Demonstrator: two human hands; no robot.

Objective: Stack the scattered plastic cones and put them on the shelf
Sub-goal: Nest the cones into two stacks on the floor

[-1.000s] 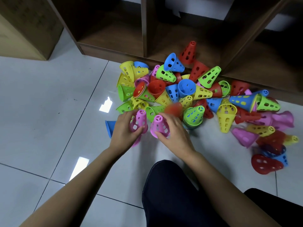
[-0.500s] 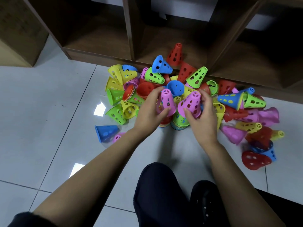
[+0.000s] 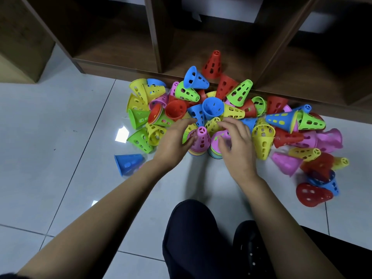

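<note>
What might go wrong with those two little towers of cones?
The left stack and right stack stand close together, so a nudge from the left hand or right hand might topple one. Loose cones like the yellow cone crowd beside them and may roll away across the tiles.

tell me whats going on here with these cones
A person is stacking plastic cones from a scattered pile on the tiled floor before a wooden shelf. Two pink-topped stacks stand upright: the left hand touches the left stack, the right hand curls over the right stack. One red cone stands on the shelf's edge.
</note>
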